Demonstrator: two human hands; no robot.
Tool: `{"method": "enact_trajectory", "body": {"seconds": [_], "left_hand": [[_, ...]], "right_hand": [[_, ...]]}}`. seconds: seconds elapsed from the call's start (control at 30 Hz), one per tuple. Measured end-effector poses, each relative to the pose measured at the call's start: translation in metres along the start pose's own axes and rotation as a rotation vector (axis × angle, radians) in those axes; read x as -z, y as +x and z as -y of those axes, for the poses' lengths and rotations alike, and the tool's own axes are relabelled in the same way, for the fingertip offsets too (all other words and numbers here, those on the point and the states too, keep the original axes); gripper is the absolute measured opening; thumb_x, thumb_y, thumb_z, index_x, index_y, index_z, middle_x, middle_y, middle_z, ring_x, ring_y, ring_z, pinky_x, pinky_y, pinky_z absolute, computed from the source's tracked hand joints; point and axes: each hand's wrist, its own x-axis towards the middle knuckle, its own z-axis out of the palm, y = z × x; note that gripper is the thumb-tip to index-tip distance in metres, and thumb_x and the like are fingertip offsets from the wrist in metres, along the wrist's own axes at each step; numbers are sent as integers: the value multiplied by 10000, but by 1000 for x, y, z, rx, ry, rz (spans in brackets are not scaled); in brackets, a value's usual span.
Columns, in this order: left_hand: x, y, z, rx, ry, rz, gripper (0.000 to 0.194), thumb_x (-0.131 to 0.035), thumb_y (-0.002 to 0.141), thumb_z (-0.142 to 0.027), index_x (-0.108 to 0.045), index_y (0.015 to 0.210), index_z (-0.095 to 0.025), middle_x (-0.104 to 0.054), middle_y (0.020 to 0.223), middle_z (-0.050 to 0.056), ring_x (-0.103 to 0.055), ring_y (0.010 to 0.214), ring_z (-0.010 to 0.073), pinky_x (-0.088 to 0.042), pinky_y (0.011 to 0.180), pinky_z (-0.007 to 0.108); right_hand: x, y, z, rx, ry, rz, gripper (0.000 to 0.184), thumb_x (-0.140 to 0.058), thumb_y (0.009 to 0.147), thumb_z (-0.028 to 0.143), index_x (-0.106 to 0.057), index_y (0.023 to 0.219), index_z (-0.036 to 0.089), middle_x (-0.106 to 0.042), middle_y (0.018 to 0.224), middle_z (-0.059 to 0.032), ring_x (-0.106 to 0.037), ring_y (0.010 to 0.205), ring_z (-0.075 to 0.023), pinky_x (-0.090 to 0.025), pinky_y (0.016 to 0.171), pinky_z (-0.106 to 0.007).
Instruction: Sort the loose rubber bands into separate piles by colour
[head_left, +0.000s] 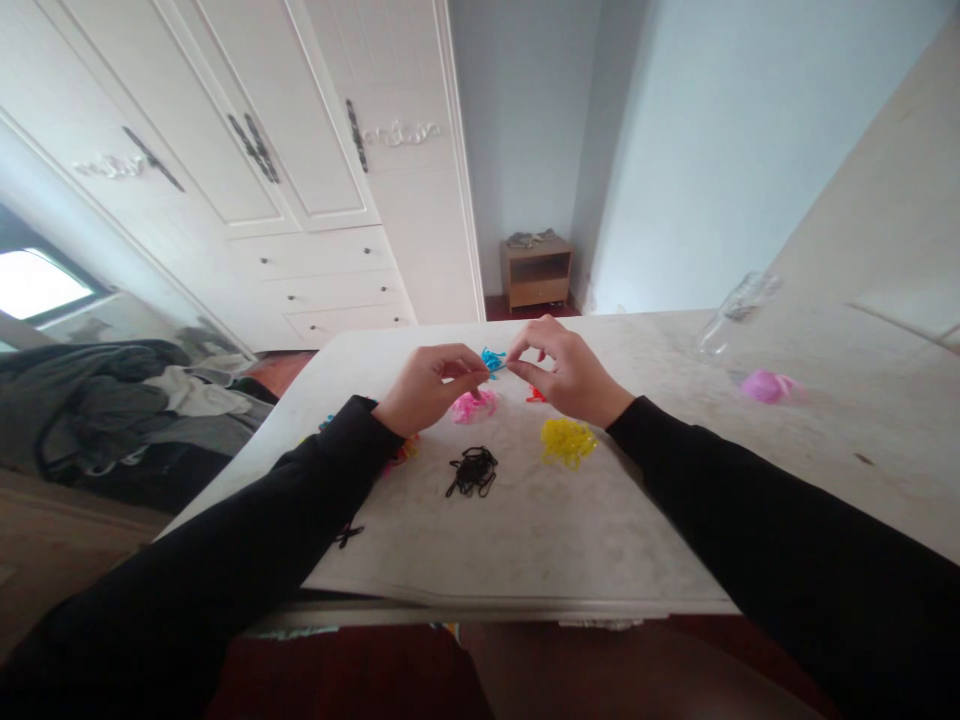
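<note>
Left hand [429,388] and right hand [571,372] both in a thumb-and-finger pinch, tips close together, with a thin strand [499,370] running between them, apparently one small elastic band; too small to read its colour or see whether it's a closed loop. It's up off the tabletop [600,545], in line with the blue bands [492,357] beyond. Other bands lie around below: pink bands [472,406] near the left hand, red bands [535,395] partly hidden behind the right, yellow bands [568,442] nearer the body on the right side, black bands [474,472] in the middle, mixed bands [406,451] by the left sleeve [300,500]. Handling, my read: next to no weight, soft, limp when slack, springy once pulled. Won't hold a shape by itself, so any form has to come from finger spacing. Best hold is fingertip pads at two opposite points of the band, light pull, just enough to take out slack. Too much stretch and it could snap or ping off one side; too little and it folds or twists. Surface probably a bit grippy when dry, but so thin it could roll between the pads, so pinch square on rather than by the nails. Loose ones look tangled, especially the black; pick by one free edge and lift slowly, or neighbours likely come along. Not fragile to squeeze; overstretching or a nick is the real risk
</note>
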Motion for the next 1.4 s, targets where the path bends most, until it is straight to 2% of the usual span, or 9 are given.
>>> {"method": "enact_trajectory", "body": {"seconds": [0.13,0.27,0.33,0.5,0.6,0.77,1.0,1.2,1.4], "left_hand": [[5,2,3,32,-13,-6,87,-701,832,-196,-669,770,-144,-701,662,21,-700,594,139,-594,632,269],[9,4,9,60,-62,-31,103,-717,801,-201,-645,744,-153,-681,622,13,-697,576,153,-584,599,275],[10,5,10,73,-76,-36,106,-720,792,-203,-643,738,-153,-676,618,13,-697,577,154,-580,592,273],[8,4,6,74,-83,-32,126,-722,809,-244,-660,753,-149,-689,642,21,-693,580,150,-582,606,279],[10,5,8,79,-28,-85,133,-729,809,-261,-679,760,-148,-711,683,35,-690,583,147,-588,624,287],[19,11,29,199,92,-207,132,-726,774,-267,-709,734,-142,-711,664,44,-661,530,140,-530,540,260],[18,19,54,368,198,-179,158,-731,736,-293,-747,717,-137,-703,614,52,-620,502,143,-457,511,253],[15,21,58,336,327,-87,246,-706,787,-355,-804,841,-136,-700,591,41,-577,494,133,-435,527,256],[18,18,53,284,180,-117,397,-746,778,-347,-747,1103,-119,-740,725,43,-642,525,126,-451,514,235]], "right_hand": [[4,1,-9,-181,100,-88,66,-629,834,191,-594,777,193,-643,846,-36,-551,825,-190,-407,713,-328],[13,3,-23,-338,128,-350,71,-618,828,218,-583,771,193,-639,830,-29,-565,805,-185,-416,741,-348],[13,3,-25,-359,134,-399,73,-623,822,221,-588,765,193,-644,821,-28,-568,808,-185,-424,757,-354],[-2,2,-11,-280,215,-201,140,-666,837,311,-643,778,186,-690,857,-46,-595,813,-183,-435,689,-326],[-6,0,-8,-249,232,-123,183,-696,843,365,-694,814,184,-729,915,-61,-620,838,-184,-446,685,-316],[-1,0,-21,-269,164,-266,151,-651,870,310,-725,894,181,-736,925,-62,-631,848,-183,-475,717,-322],[-2,0,-25,-282,169,-271,134,-610,877,273,-706,856,181,-738,913,-64,-642,858,-191,-495,782,-345],[-3,-1,-25,-292,169,-252,136,-602,863,264,-703,834,179,-734,892,-60,-640,850,-192,-491,807,-353],[-2,0,-24,-287,172,-242,135,-601,856,254,-704,826,172,-731,877,-64,-639,837,-190,-488,806,-355]]}}
